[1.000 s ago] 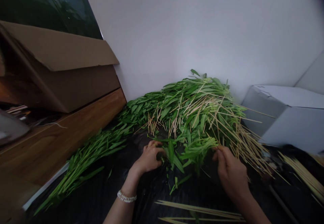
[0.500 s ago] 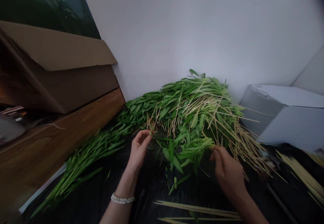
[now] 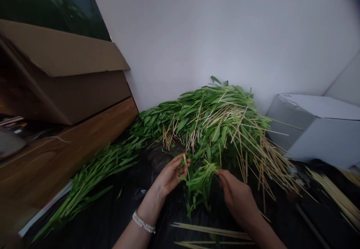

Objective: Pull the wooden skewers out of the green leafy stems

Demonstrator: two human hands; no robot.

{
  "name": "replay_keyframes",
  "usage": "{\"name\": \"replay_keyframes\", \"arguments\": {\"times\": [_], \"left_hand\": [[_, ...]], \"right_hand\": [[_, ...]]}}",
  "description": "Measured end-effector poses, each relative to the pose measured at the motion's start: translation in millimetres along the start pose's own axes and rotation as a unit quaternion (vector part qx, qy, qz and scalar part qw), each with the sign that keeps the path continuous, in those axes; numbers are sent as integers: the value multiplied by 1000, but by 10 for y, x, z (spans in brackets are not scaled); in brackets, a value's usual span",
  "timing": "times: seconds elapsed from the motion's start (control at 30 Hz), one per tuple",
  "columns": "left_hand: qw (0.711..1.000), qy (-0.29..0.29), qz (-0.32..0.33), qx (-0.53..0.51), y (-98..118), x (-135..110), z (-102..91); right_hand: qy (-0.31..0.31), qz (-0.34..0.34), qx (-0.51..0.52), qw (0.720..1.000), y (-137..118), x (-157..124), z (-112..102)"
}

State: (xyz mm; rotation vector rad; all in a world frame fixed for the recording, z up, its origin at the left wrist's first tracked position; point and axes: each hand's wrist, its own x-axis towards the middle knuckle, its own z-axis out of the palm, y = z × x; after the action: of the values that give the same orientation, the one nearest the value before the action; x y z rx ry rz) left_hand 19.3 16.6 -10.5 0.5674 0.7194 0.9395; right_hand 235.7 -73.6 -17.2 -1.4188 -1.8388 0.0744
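Close to the middle, my right hand (image 3: 237, 194) pinches the pale end of a small bunch of leafy greens (image 3: 201, 181); its leaves hang down to the left. My left hand (image 3: 171, 176) is just left of the bunch, with a single leafy stem (image 3: 185, 162) between thumb and fingers. Behind both hands rises a heap of long-leaved greens (image 3: 180, 110), with many thin wooden sticks (image 3: 222, 119) poking out toward me. Whether a stick runs into the bunch in my right hand is hidden by my fingers.
Several loose sticks (image 3: 210, 230) lie on black plastic sheeting (image 3: 165, 226) in front of me. More long stalks (image 3: 70, 207) lie at the left beside a wooden surface (image 3: 98, 123) bearing a cardboard box (image 3: 84, 95). A white box (image 3: 323, 136) and pale sticks (image 3: 334, 192) are at right.
My hands have come closer together: the left moved right and slightly down with its stem, and the right moved left and down with the bunch. The heap looks the same.
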Motion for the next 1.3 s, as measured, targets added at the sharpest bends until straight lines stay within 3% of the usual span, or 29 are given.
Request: {"name": "replay_keyframes", "arguments": {"times": [0.37, 1.3], "left_hand": [[998, -20, 4, 58, -150, -70, 145], [988, -41, 35, 142, -185, -99, 190]], "right_hand": [[-99, 22, -39, 994, -45, -29, 117], [-118, 5, -69, 991, -76, -49, 125]]}}
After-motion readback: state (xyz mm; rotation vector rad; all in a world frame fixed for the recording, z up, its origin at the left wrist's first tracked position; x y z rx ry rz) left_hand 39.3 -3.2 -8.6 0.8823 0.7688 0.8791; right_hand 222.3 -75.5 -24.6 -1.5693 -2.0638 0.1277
